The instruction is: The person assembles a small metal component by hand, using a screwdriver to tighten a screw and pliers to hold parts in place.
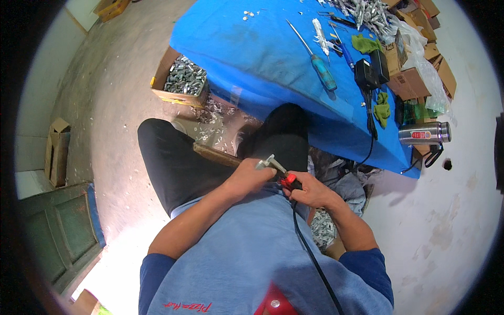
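Observation:
Above my lap, my left hand [251, 177] pinches a small silver metal piece [266, 161]. Just to its right, my right hand [311, 190] is closed around a red-and-black hand tool [288, 181]; its exact kind is hard to make out. A narrow metallic end of the tool reaches up-left to the silver piece and seems to touch it. From the tool a black cord [300, 231] runs down over my shirt. A wooden board [215, 155] lies across my thighs, its right end reaching my left hand.
Ahead stands a blue-covered table [236, 47] with a teal-handled screwdriver [321, 71], a black power adapter [366, 74], a pile of metal parts [362, 11] and a steel flask [425, 133]. A cardboard box [181, 98] of metal pieces sits on the littered floor, left of the table.

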Action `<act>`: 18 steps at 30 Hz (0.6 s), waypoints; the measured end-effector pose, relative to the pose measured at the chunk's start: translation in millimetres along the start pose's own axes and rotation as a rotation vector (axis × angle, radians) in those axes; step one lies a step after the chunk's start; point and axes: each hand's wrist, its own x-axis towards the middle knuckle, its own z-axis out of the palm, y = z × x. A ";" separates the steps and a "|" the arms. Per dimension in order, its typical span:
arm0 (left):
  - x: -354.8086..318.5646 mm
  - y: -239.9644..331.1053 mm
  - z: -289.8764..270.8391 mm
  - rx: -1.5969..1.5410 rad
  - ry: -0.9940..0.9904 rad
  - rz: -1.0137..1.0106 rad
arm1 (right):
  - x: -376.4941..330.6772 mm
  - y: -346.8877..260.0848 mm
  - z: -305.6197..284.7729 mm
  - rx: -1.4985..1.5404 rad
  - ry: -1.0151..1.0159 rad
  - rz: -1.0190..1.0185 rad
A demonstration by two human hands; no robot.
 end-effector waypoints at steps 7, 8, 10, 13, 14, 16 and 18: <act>-16.9 -1.2 -4.8 -0.340 -0.292 -0.130 | -1.6 -5.0 -8.4 -0.028 -0.099 -0.086; -18.7 -2.3 -5.1 -0.381 -0.332 -0.135 | -0.8 -4.7 -8.6 -0.015 -0.110 -0.108; -23.0 -1.2 -3.2 -0.418 -0.388 -0.146 | -0.8 -3.9 -9.7 -0.002 -0.139 -0.126; -29.6 5.5 1.8 -0.400 -0.406 -0.147 | -3.8 -4.3 -11.2 -0.036 -0.136 -0.151; -30.7 6.9 3.2 -0.382 -0.403 -0.143 | -5.8 -4.6 -10.7 -0.070 -0.097 -0.181; -29.2 5.9 7.9 -0.329 -0.341 -0.093 | -9.2 -9.5 -11.4 -0.185 -0.003 -0.214; -26.7 4.1 12.3 -0.316 -0.293 -0.069 | -12.7 -19.2 -12.6 -0.350 0.108 -0.217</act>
